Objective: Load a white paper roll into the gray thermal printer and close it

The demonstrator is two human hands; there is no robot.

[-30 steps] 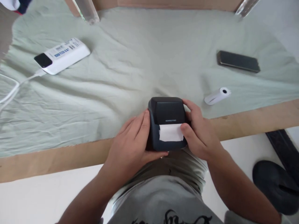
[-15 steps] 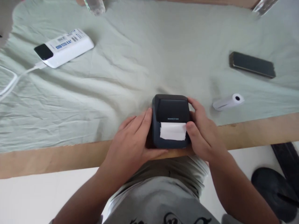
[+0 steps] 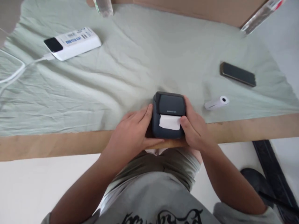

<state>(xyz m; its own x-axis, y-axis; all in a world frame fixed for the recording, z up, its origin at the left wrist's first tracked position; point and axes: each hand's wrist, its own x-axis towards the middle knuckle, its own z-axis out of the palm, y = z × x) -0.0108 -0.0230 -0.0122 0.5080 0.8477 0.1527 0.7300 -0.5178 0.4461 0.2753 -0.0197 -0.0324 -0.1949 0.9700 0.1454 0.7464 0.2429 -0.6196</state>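
Note:
A small dark printer (image 3: 168, 109) stands at the near edge of the table, a strip of white paper (image 3: 170, 122) sticking out of its front slot. My left hand (image 3: 132, 133) grips its left side, fingers along the casing and thumb under the front. My right hand (image 3: 195, 127) wraps the right side, thumb touching the paper's right end. A spare white paper roll (image 3: 216, 103) lies on the cloth just right of my right hand.
A pale green cloth (image 3: 116, 81) covers the wooden table (image 3: 46, 144). A white power bank (image 3: 72, 43) with a cable lies far left, a dark phone (image 3: 237, 74) far right. Clear bottles (image 3: 104, 7) stand at the back. A dark shoe (image 3: 257, 180) is on the floor.
Both hands keep their hold on the printer, which has shifted a little away from me onto the table's edge. The view has tilted and moved; the other objects lie as before.

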